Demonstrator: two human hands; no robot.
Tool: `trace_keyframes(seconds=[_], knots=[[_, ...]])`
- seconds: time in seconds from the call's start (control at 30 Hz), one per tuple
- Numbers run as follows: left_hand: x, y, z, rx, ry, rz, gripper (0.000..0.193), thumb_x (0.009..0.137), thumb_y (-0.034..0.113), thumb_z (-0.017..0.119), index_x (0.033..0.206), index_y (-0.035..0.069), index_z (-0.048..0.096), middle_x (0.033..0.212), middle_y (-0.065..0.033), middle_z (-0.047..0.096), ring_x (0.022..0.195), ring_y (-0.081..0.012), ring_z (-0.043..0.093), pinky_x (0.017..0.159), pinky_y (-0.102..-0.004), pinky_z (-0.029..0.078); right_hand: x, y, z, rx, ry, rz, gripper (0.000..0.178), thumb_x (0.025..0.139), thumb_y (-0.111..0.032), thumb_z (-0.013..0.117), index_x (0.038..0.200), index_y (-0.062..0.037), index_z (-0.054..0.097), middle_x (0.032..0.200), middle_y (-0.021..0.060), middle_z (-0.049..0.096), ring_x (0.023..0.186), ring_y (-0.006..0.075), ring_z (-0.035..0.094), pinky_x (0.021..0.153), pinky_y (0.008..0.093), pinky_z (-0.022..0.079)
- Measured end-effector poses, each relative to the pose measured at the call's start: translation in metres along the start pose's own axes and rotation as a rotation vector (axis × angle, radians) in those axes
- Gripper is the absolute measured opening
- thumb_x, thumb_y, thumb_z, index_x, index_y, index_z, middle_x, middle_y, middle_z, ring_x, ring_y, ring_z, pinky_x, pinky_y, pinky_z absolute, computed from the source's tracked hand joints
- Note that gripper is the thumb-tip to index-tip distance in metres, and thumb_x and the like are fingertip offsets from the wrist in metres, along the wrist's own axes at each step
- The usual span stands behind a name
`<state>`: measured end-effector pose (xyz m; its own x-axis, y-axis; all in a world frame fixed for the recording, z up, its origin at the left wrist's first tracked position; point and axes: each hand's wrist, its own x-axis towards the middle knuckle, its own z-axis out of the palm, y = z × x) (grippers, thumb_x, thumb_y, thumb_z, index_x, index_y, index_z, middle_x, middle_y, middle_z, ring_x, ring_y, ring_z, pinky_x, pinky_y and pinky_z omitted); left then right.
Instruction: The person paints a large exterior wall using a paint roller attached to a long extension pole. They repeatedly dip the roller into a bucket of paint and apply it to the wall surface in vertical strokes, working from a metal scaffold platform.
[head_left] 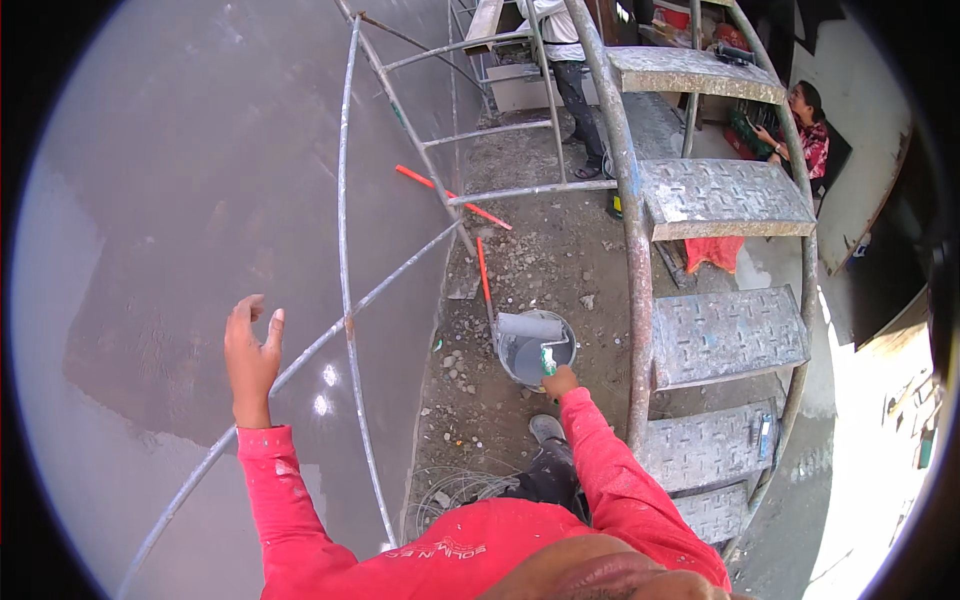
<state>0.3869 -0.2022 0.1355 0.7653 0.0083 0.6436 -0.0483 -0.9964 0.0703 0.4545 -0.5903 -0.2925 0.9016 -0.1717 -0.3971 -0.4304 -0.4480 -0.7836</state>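
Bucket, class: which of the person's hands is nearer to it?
Right. The right hand, gripping the paint roller, is at the near side of the bucket; the left hand is raised well to its left.

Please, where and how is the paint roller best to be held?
Probably by its green-and-white handle, from the near side, where the right hand grips it: the handle points toward the person, while the grey sleeve lies over the bucket.

A red long-sleeved shirt (490, 525) fills six o'clock, white print (455, 548) on its chest, pale smudges near the left cuff (266, 441) at eight. The fingers (239, 322) are bare. Dark, pale-marked trousers (552, 476) and a greyish shoe (546, 428) show toward five.
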Motion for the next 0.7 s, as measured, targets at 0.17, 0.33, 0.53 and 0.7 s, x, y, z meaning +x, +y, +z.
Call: trace_keyframes(seconds=[0.17,0.33,0.53,0.7], knots=[[-0.040,-0.094,0.026,0.481,-0.523,-0.276,0.052,0.081,0.046,0.071,0.115,0.007,0.064,0.102,-0.0176,0.067,0.101,-0.0342,0.064,0.087,-0.0429,0.050,0.031,0.018,-0.009,-0.132,0.104,-0.073,0.029,0.071,-0.018,0.068,0.075,0.0101,0.064,0.061,0.0199,0.064,0.054,0.0308,0.066,0.055,0.0411,0.052],[-0.060,-0.111,0.053,0.600,-0.649,-0.343,0.049,0.085,0.055,0.062,0.094,0.007,0.071,0.080,-0.0138,0.070,0.078,-0.0344,0.069,0.068,-0.0423,0.055,0.068,0.021,0.001,-0.124,0.105,0.050,0.029,0.070,-0.018,0.069,0.078,0.0096,0.065,0.068,0.0197,0.066,0.060,0.0295,0.068,0.056,0.0407,0.051],[-0.058,-0.120,0.078,0.807,-0.668,-0.388,0.054,0.090,0.058,0.053,0.081,0.006,0.069,0.071,-0.0155,0.068,0.067,-0.0348,0.068,0.060,-0.0425,0.054,0.122,0.049,0.051,-0.023,-0.030,0.130,0.030,0.076,-0.017,0.066,0.090,0.0085,0.063,0.071,0.0179,0.065,0.059,0.0267,0.067,0.050,0.0413,0.049],[-0.054,-0.119,0.091,0.875,-0.736,-0.377,0.055,0.092,0.059,0.051,0.082,0.007,0.065,0.066,-0.0147,0.064,0.060,-0.0337,0.065,0.052,-0.0423,0.049,0.201,0.075,0.087,-0.473,-0.044,0.152,0.030,0.077,-0.021,0.064,0.090,0.0062,0.065,0.084,0.0253,0.067,0.075,0.0378,0.068,0.066,0.0474,0.053]])
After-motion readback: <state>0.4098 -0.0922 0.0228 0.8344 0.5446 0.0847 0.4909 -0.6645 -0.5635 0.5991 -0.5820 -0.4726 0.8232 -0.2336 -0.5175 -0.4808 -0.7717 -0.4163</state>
